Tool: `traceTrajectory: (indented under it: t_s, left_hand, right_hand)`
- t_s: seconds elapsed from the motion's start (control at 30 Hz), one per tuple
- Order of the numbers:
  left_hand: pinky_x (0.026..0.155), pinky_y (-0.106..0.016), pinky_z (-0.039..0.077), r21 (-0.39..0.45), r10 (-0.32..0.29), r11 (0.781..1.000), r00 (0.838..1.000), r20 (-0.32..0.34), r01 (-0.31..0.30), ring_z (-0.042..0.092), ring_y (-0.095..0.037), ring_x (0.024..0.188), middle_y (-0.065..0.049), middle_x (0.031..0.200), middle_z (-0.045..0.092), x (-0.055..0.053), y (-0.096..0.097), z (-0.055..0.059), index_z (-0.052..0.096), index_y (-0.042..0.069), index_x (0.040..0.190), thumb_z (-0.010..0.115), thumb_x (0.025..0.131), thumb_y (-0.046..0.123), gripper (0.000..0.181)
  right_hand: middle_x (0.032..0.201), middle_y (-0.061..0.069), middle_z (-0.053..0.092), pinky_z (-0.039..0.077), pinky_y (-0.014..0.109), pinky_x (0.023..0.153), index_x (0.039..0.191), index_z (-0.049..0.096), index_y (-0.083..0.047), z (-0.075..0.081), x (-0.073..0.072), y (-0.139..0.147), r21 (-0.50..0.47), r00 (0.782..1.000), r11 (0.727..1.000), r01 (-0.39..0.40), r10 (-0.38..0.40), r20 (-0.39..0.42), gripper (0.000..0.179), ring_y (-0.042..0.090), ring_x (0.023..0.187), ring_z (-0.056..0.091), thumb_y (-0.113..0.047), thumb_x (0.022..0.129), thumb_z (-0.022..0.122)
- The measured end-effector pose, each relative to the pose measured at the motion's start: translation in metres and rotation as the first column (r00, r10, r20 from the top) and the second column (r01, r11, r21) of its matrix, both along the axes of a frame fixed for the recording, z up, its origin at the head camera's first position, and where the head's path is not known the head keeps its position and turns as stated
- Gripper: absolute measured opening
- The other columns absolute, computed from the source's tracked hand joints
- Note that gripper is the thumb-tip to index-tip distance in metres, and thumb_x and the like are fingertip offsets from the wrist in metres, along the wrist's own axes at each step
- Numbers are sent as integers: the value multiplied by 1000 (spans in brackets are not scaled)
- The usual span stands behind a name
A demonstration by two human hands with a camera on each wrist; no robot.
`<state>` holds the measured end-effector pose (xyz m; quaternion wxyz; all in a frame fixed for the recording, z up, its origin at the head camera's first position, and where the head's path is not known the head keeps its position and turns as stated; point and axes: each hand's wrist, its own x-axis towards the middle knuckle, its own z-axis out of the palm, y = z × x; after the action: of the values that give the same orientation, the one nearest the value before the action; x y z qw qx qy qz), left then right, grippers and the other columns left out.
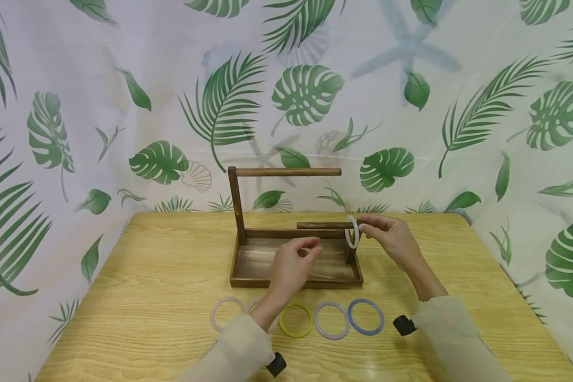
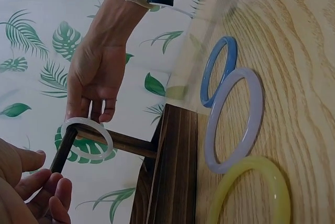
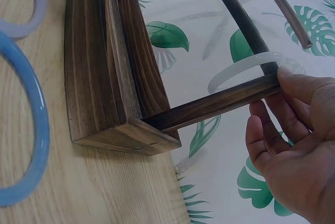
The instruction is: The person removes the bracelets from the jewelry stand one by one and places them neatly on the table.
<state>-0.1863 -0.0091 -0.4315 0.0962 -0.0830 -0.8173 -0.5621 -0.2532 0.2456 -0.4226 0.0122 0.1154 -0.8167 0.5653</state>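
A wooden rack (image 1: 296,283) with a tray base and two horizontal rods stands at the middle of the table. Around the lower rod (image 1: 322,225), close to its post, is a white bangle (image 1: 352,232). My right hand (image 1: 392,239) pinches this bangle's edge beside the top of the post; in the right wrist view the thumb (image 3: 293,80) covers part of the contact. My left hand (image 1: 291,262) is near the rod's free end, thumb and fingers apart, holding nothing. Its fingertips (image 2: 60,185) overlap the rod end in the left wrist view; whether they touch I cannot tell.
In front of the rack lie several bangles in a row: pale pink (image 1: 226,298), yellow (image 1: 296,336), lilac (image 1: 331,337) and blue (image 1: 365,332), with another mostly behind my left wrist. The upper rod (image 1: 288,172) juts right from a tall post. A leaf-print cloth (image 1: 315,143) hangs behind.
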Motion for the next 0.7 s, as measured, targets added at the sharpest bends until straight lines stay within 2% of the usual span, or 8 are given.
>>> traceTrajectory:
  t_s: [0.33,0.7]
  left_hand:
    - [56,-22,47,-21,-3,1000,1000,12,3,66,-8,77,2,101,76,-4,14,4,79,13,116,75,98,27,23]
    - [60,-21,49,-4,-13,1000,1000,23,13,66,-7,79,2,101,77,-12,36,3,79,12,116,75,97,25,23]
  right_hand:
    - [115,-7,74,54,23,83,133,69,0,0,0,1,-3,1000,1000,1,-1,8,41,7,97,65,-27,102,70]
    - [118,-4,74,54,24,83,133,68,0,2,1,0,-12,1000,1000,-6,6,10,42,11,100,65,-27,102,70]
